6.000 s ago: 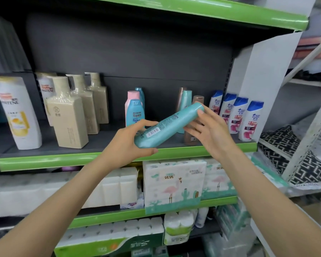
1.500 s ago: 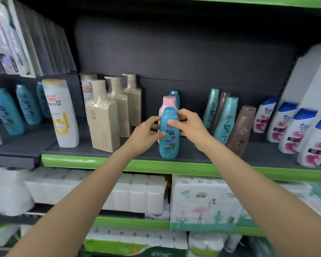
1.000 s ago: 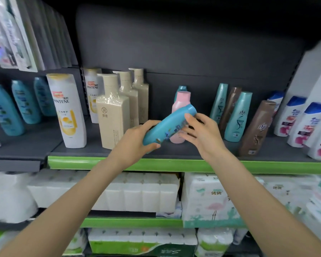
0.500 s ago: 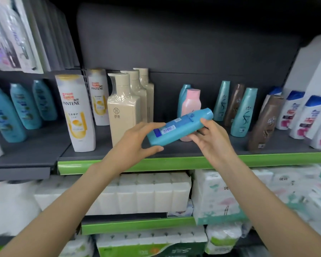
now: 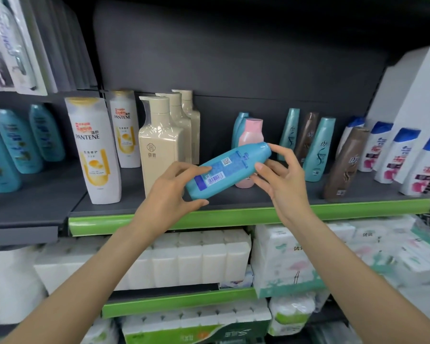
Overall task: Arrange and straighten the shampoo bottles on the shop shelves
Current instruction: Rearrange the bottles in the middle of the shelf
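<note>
Both hands hold a rounded blue plastic shampoo bottle point(image 5: 227, 170) tilted, off the green-edged shelf point(image 5: 246, 216) — left hand point(image 5: 170, 192) grips its base, right hand point(image 5: 282, 181) apparently pinches the cap. Next: stand it upright before the pink bottle point(image 5: 250, 135).

A dark shelf point(image 5: 271, 196) with a green lip carries upright white, beige, pink, teal and brown bottles.

The left hand point(image 5: 170, 192) grips the base end of a blue shampoo bottle point(image 5: 227, 169), held tilted with its barcode label facing the camera. The right hand point(image 5: 282, 181) pinches the cap end. A pink bottle point(image 5: 250, 135) stands upright behind it on the green-edged shelf point(image 5: 246, 214).
</note>
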The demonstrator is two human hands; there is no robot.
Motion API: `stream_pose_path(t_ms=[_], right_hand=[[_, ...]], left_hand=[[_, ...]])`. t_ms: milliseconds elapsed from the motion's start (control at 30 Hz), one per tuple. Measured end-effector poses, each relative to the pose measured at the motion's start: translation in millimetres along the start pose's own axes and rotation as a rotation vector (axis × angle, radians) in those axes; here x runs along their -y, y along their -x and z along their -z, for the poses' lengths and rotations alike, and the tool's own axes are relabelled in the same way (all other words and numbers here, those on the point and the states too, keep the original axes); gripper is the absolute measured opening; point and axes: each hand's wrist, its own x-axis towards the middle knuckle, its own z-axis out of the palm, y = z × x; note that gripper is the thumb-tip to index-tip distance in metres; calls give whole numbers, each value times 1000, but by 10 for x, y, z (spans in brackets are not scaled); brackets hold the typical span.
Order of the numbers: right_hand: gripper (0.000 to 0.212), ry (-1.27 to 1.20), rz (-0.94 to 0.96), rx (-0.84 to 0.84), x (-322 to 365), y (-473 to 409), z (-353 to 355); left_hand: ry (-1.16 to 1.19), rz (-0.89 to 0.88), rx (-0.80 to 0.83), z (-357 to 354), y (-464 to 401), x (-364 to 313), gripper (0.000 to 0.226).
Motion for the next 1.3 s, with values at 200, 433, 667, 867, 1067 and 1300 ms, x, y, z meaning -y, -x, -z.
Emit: stream_pose_path(t_ms=[200,433,667,867,1067,1300], right_hand=[[34,15,1,5,-19,-1,33],[35,-110,-41,170,10,-28,81],[38,-59,-11,116,118,-103,142],[41,74,66,78,261,-305,150],[40,335,117,172,288,-550,285],[43,490,147,318,253,-828,519]], left_hand=[[43,51,47,-2,-3,-36,64],[513,253,212,11,13,-167,50],[558,242,324,-115,-193,-215,41],[236,158,171,-355,-585,-410,42],[272,149,108,-624,-803,-491,47],[495,217,97,-853,-847,-369,54]])
